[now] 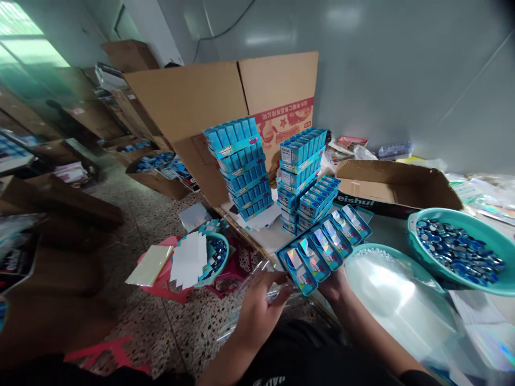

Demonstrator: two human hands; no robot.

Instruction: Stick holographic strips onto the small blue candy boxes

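Note:
My right hand (pixel 336 283) grips the near end of a blue display tray (pixel 324 247) that holds several small blue packets with shiny tops. It is lifted over the table's edge. My left hand (pixel 257 308) is just left of the tray, fingers curled on a clear plastic wrapper (pixel 257 271). Beyond the tray stand two stacks of the same blue trays, one stack (pixel 243 166) further left and one stack (pixel 303 177) right behind it.
A teal basin (pixel 462 252) full of small blue pieces sits at the right, with a second basin (pixel 386 284) covered by clear plastic in front. An open cardboard box (pixel 398 185) and big cartons (pixel 225 102) stand behind. Pink stools (pixel 169 276) carry paper and a bowl on the floor.

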